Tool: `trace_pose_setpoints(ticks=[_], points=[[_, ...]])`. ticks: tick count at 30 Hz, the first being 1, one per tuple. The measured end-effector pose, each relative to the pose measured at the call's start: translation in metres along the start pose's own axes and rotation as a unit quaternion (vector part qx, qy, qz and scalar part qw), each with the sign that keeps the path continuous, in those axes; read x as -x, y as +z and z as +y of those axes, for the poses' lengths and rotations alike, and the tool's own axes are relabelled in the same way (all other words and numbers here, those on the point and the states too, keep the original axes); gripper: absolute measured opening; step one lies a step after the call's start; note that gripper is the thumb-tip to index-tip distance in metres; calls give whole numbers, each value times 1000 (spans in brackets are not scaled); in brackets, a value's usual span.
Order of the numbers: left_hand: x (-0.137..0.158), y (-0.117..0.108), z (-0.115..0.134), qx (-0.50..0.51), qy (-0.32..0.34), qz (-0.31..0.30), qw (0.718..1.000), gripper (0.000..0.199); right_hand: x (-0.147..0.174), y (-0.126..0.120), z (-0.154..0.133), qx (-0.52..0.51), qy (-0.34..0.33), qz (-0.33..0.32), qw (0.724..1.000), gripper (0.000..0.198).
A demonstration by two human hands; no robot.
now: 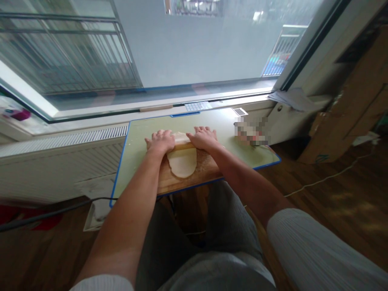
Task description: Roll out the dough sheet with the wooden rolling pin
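A wooden rolling pin (185,146) lies across a sheet of pale dough (183,163). The near part of the dough is rounded and flat, and more of it shows beyond the pin. My left hand (161,141) rests palm down over the pin's left end, fingers spread and pointing forward. Over the right end lies my right hand (203,138), also palm down with its fingers stretched apart. Both ends of the pin are hidden beneath my hands. Under the dough is a brown wooden-looking board surface (206,165) with whitish dusting.
A pale green board with a blue rim (136,141) forms the work surface. On its right is a blurred-out item (251,131). Beyond stand a window sill (115,115) and a radiator (60,161). A cardboard box (336,109) is at right; a black cable (60,209) runs at left.
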State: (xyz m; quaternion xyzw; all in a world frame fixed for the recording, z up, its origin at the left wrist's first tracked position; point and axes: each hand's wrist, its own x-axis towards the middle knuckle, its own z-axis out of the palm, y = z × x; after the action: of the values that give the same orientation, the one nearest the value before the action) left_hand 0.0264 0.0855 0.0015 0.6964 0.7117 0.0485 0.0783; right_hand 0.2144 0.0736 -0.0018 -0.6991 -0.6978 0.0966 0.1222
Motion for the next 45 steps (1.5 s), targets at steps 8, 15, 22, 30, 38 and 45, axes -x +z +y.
trace_pose_setpoints(ticks=[8,15,22,30,38,45], points=[[35,0,0,-2,-3,7,1000,66,36,0,-2,34,-13,39,999,68],[71,-1,-2,-13,24,21,999,66,80,0,-1,57,-46,67,995,60],[108,5,-7,-6,61,80,995,60,112,3,3,28,-58,85,994,65],[164,29,-20,33,93,159,982,58,161,17,12,19,-54,93,994,66],[204,44,-27,51,114,201,972,63,201,18,18,20,-68,89,994,74],[216,53,-30,53,117,229,965,59,220,23,23,36,-78,85,993,79]])
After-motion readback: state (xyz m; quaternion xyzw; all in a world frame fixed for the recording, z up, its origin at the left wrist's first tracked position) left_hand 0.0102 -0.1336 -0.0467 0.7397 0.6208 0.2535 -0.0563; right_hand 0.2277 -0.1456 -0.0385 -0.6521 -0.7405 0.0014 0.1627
